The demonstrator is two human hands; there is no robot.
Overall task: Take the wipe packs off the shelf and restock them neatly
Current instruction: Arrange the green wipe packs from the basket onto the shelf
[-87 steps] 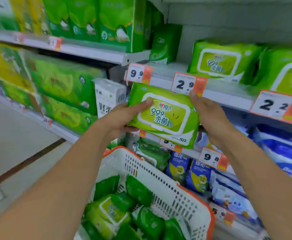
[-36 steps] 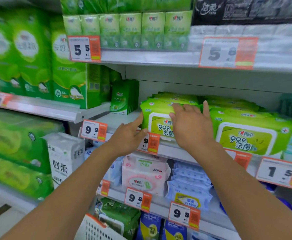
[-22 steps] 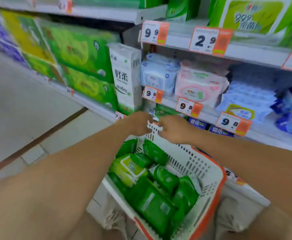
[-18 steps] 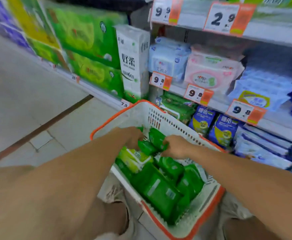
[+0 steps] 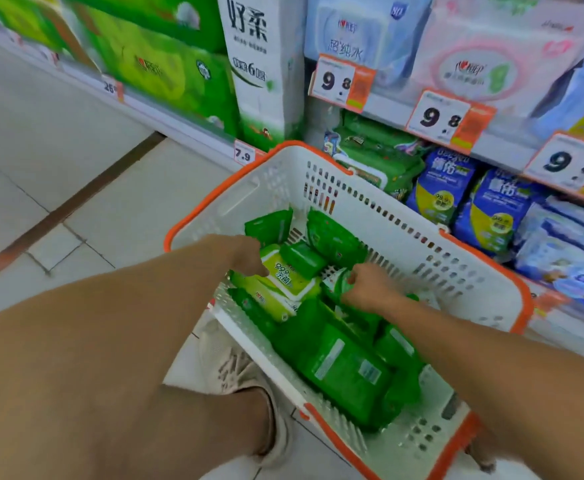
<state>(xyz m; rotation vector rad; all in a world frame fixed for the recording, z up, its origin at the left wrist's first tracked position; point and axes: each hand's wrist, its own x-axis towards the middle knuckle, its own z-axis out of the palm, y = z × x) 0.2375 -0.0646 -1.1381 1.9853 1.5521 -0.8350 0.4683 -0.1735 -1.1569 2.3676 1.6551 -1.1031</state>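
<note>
head view: only camera, looks down into basket (image 5: 380, 216) on floor
change: hands were up at the shelf a second ago pressing a pack in place; now both are down in basket, so next restock pick is starting
left hand (image 5: 245, 256): fingers curled onto lime wipe pack (image 5: 283, 278), grip not fully visible
right hand (image 5: 366, 287): pinching a green pack (image 5: 335, 284)
wipe packs: heaped loose in basket, some on lower shelf (image 5: 373, 157)
materials: soft glossy film pillows, rigid flip lid; perforated white plastic basket, orange rim
</note>
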